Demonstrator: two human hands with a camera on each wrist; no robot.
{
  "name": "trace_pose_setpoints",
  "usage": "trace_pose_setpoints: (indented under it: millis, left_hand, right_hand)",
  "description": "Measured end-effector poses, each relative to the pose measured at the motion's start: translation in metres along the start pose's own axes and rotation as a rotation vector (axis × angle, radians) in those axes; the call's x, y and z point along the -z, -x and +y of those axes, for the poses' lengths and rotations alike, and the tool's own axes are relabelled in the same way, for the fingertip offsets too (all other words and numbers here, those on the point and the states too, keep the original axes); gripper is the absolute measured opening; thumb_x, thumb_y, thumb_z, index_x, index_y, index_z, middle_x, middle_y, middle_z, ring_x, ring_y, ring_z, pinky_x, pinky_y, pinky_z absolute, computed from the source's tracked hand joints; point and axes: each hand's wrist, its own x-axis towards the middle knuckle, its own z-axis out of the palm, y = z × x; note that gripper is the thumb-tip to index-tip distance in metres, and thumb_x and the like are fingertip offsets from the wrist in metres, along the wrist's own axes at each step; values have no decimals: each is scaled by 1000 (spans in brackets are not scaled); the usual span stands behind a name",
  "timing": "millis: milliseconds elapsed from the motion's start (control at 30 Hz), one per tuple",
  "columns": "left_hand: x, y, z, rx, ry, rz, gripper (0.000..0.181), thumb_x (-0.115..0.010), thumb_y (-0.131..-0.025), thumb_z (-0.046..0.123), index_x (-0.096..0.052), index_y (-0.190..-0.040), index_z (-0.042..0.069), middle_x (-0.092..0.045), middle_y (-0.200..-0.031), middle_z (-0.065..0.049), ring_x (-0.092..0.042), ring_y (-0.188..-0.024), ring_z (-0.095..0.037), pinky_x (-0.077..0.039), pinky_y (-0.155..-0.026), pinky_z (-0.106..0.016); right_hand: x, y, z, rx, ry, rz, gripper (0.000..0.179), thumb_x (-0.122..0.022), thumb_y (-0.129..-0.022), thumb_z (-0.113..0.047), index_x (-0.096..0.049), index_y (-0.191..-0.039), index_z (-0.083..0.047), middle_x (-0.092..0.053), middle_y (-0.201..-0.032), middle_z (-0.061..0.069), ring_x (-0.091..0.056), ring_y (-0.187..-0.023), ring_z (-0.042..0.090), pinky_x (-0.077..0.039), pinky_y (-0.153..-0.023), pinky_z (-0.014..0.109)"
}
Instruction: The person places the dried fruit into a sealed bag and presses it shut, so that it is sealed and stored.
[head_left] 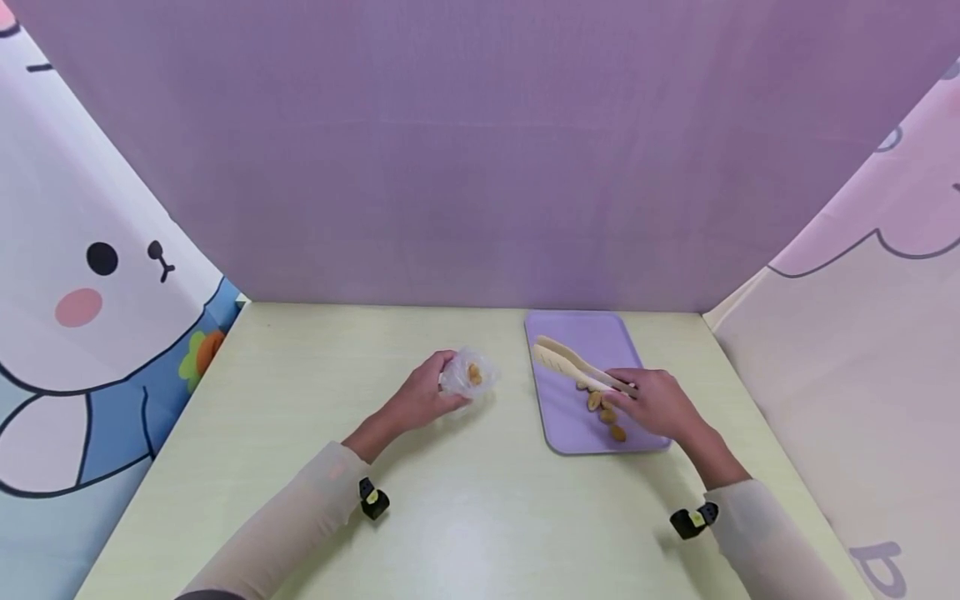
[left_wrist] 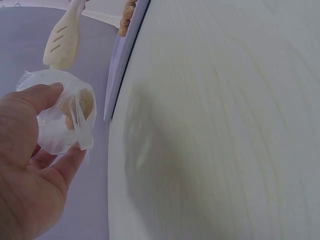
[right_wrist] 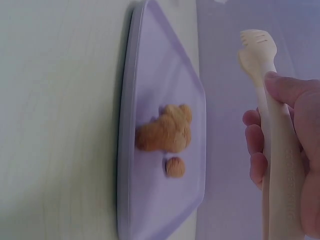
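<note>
Cream tongs (right_wrist: pixel 282 155) jut from the clasping right grip (head_left: pixel 658 402); left grip (head_left: pixel 422 395) pinches plastic bag (head_left: pixel 457 378).

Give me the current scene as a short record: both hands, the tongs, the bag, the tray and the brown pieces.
left hand: holds the plastic bag
right hand: grips the tongs
tongs: raised, no piece visible between the tips
bag contents: brown food, count unclear
tray: purple, on the table, right of the bag in the head view
tray contents: several brown pieces, partly clustered
</note>
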Motion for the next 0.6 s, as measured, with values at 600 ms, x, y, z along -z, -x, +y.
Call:
trace_pose_setpoints:
  millis: [600]
  left_hand:
    - [4,3,0,20,2,5,74,-82,-85,12,-42,-146,2,-56,-139,-16,-58,-128,-32,-54,-103,-50]
  right_hand:
    - [11,21,34,-56,147,13,43,-74,-92,-30,-71,-126,-5,-58,-67,-5,-45,-58,10,-36,-54,28]
